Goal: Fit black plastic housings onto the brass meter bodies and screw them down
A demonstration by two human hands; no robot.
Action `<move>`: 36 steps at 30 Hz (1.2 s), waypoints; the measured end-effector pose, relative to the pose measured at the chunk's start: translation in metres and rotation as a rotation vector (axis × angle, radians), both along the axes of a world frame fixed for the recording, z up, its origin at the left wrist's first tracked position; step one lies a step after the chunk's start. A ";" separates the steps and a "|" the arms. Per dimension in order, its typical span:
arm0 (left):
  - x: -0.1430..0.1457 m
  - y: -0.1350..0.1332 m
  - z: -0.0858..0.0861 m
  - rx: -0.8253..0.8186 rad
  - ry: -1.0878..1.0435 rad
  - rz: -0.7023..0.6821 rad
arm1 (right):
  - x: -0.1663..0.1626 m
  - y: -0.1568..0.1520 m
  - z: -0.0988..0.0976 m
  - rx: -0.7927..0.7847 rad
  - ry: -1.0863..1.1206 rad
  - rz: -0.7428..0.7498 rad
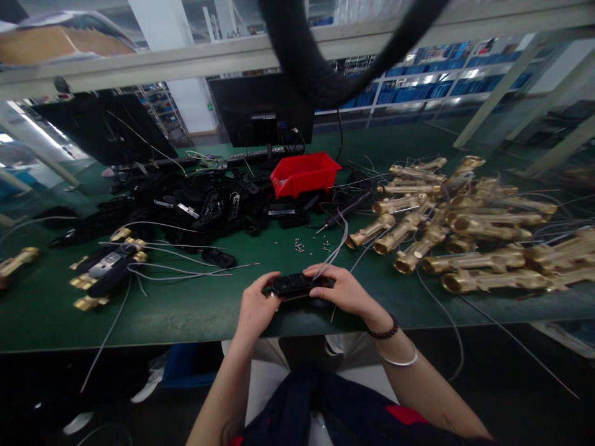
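Both hands grip a black plastic housing (294, 284) just above the front of the green table (186, 322). My left hand (258, 303) closes on its left end, thumb in front and fingers behind. At the other end, my right hand (341, 287) pinches the housing between thumb and fingers. Grey wires (343, 232) rise from beside the right fingers and curve back over the table. Any brass part beneath the housing is hidden. Small screws (300, 246) lie scattered on the green surface beyond my hands.
Brass tubular bodies (418, 226) with grey wires pile up at the right. Black plastic parts (204, 204) heap at the back left, beside a red bin (307, 173). Assembled units (109, 263) lie left. A thick black hose (325, 80) hangs overhead. A screwdriver (346, 207) lies behind the screws.
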State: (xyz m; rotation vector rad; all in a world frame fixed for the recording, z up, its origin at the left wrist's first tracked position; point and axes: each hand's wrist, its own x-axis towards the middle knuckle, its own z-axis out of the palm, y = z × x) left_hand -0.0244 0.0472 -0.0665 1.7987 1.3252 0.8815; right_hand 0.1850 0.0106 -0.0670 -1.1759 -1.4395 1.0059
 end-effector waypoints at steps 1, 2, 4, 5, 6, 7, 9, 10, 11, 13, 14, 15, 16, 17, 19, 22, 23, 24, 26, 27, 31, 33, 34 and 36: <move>-0.001 0.000 -0.001 -0.005 -0.022 0.013 | 0.000 0.001 0.000 0.009 -0.022 0.011; -0.003 0.000 -0.002 -0.004 -0.046 0.014 | 0.000 0.003 0.001 0.015 -0.042 0.022; -0.004 0.002 -0.002 0.002 -0.085 -0.018 | 0.000 0.007 0.002 0.009 -0.082 0.038; -0.004 0.003 -0.002 0.004 -0.095 -0.039 | 0.000 0.010 0.002 -0.001 -0.099 0.042; -0.003 0.004 -0.001 0.003 -0.096 -0.055 | 0.000 0.013 0.002 -0.012 -0.115 0.045; -0.002 0.006 -0.001 -0.001 -0.091 -0.059 | 0.000 0.016 0.002 -0.023 -0.129 0.046; 0.001 0.010 0.000 -0.012 -0.082 -0.034 | -0.001 0.023 0.000 -0.035 -0.147 0.041; 0.003 0.012 0.000 -0.018 -0.078 -0.017 | -0.001 0.026 -0.001 -0.038 -0.152 0.036; 0.005 0.014 0.000 -0.024 -0.075 0.000 | -0.002 0.029 -0.002 -0.041 -0.159 0.029; 0.009 0.018 -0.002 -0.040 -0.073 0.027 | -0.002 0.034 -0.004 -0.048 -0.173 0.015; 0.010 0.020 -0.003 -0.050 -0.075 0.037 | -0.003 0.036 -0.006 -0.051 -0.180 0.009; 0.011 0.021 -0.004 -0.061 -0.077 0.043 | -0.003 0.037 -0.007 -0.055 -0.185 0.003; 0.012 0.022 -0.005 -0.073 -0.080 0.049 | -0.003 0.038 -0.008 -0.058 -0.187 -0.001; 0.012 0.023 -0.006 -0.083 -0.084 0.055 | -0.002 0.038 -0.009 -0.062 -0.184 -0.003; 0.013 0.024 -0.007 -0.101 -0.093 0.065 | -0.002 0.036 -0.009 -0.069 -0.166 0.004; 0.014 0.024 -0.007 -0.111 -0.106 0.078 | -0.001 0.030 -0.009 -0.076 -0.129 0.041; 0.014 0.025 -0.007 -0.109 -0.109 0.078 | -0.001 0.029 -0.009 -0.075 -0.120 0.051; 0.014 0.024 -0.007 -0.103 -0.111 0.075 | -0.002 0.027 -0.010 -0.072 -0.116 0.053; 0.014 0.023 -0.007 -0.081 -0.113 0.065 | -0.003 0.027 -0.011 -0.056 -0.122 0.033; 0.013 0.022 -0.007 -0.065 -0.113 0.059 | -0.005 0.027 -0.011 -0.042 -0.130 0.014; 0.008 0.010 -0.011 0.032 -0.119 0.041 | -0.010 0.022 -0.010 0.051 -0.176 -0.059; 0.005 0.002 -0.014 0.088 -0.126 0.029 | -0.011 0.015 -0.009 0.118 -0.196 -0.075; 0.003 -0.002 -0.015 0.114 -0.130 0.020 | -0.012 0.010 -0.009 0.149 -0.203 -0.077; 0.000 -0.009 -0.018 0.159 -0.138 -0.004 | -0.012 0.001 -0.010 0.208 -0.214 -0.085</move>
